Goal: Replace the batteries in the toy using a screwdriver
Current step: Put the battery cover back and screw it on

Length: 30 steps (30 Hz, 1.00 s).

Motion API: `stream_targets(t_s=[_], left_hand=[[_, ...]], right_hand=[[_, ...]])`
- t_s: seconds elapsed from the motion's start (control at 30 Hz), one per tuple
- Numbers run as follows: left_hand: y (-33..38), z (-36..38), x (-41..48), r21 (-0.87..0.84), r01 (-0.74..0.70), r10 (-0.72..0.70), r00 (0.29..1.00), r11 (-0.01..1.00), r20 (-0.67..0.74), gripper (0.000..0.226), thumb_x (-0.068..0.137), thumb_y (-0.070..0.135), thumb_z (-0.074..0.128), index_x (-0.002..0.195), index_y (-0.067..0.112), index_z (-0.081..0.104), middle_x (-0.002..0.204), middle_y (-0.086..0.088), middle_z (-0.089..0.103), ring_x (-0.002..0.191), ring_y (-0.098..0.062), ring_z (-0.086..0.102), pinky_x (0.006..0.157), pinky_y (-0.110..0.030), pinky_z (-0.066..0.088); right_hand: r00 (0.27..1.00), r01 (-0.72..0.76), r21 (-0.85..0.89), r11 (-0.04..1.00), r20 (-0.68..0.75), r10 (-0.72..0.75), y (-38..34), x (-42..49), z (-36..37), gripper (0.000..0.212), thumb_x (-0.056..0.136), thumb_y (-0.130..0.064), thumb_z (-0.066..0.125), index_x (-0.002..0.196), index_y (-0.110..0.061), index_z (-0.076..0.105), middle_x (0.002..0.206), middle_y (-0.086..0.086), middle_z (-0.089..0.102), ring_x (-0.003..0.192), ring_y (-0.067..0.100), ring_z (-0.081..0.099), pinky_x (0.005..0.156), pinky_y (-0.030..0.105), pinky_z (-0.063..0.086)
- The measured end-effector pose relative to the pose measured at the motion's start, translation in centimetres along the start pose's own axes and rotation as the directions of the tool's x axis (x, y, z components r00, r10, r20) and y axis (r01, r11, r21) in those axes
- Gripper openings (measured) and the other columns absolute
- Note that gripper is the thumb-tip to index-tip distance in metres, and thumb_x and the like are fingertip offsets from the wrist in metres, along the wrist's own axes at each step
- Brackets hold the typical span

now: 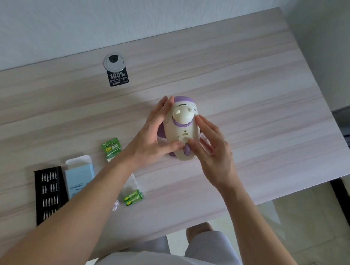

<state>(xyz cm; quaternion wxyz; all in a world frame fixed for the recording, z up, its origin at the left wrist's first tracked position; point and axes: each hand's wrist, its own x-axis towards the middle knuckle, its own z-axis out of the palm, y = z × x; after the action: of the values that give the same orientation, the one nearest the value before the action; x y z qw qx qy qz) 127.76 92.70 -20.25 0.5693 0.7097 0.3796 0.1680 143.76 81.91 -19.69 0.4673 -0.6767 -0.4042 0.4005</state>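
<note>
A cream and purple toy lies on its back on the wooden table, its small battery cover facing up. My left hand holds the toy from the left, fingers along its side and thumb on the cover's edge. My right hand is on the toy's right side with straight, spread fingers; its index tip and thumb tip touch the shell near the cover. Two green batteries lie in clear wrap near the table's front edge. No screwdriver handle is visible.
A green battery pack lies left of the toy. A black tray of screwdriver bits and a light blue box sit at the front left. A grey cable grommet and black sticker are at the back.
</note>
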Motion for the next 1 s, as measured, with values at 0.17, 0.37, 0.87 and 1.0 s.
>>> stream_targets(t_s=[0.17,0.37,0.87,1.0], left_hand=[[0.0,0.8,-0.1,-0.040,-0.016,0.013,0.998,0.999,-0.067,0.099,0.078,0.019,0.076,0.158,0.018,0.017,0.166,-0.001,0.011,0.154,-0.009,0.009,0.099,-0.001,0.035],[0.9,1.2,-0.1,-0.132,0.024,-0.031,0.998,0.991,-0.051,0.092,0.085,0.003,0.074,0.157,0.019,0.020,0.164,0.003,0.010,0.144,0.012,0.012,0.091,0.002,0.038],[0.5,2.6,-0.4,-0.142,0.012,-0.046,0.970,0.990,-0.239,0.081,0.075,0.038,0.075,0.144,0.045,0.032,0.163,0.000,0.026,0.152,-0.013,0.022,0.122,-0.047,0.028],[0.8,3.0,-0.9,-0.158,0.048,-0.091,0.956,0.986,-0.280,0.081,0.074,0.039,0.077,0.141,0.051,0.033,0.162,0.000,0.028,0.151,-0.013,0.026,0.121,-0.048,0.030]], right_hand=[[1.000,0.016,0.043,0.999,-0.014,-0.015,0.5,-0.2,0.3,0.047,0.096,-0.023,0.065,0.141,-0.025,0.053,0.150,-0.008,0.046,0.137,0.003,0.045,0.107,0.036,0.048],[0.999,0.035,0.023,0.999,-0.026,-0.035,1.0,0.2,-0.2,0.044,0.094,-0.028,0.067,0.134,-0.040,0.055,0.146,-0.012,0.050,0.138,0.005,0.045,0.113,0.046,0.041],[0.998,0.009,0.045,0.999,-0.058,-0.007,0.5,0.9,-0.3,0.036,0.093,-0.028,0.066,0.126,-0.042,0.062,0.140,-0.014,0.056,0.132,0.002,0.050,0.111,0.044,0.044],[1.000,-0.004,0.020,1.000,-0.004,0.004,0.2,1.0,-0.8,0.037,0.095,-0.021,0.067,0.129,-0.036,0.063,0.139,-0.017,0.055,0.132,0.000,0.050,0.109,0.037,0.047]])
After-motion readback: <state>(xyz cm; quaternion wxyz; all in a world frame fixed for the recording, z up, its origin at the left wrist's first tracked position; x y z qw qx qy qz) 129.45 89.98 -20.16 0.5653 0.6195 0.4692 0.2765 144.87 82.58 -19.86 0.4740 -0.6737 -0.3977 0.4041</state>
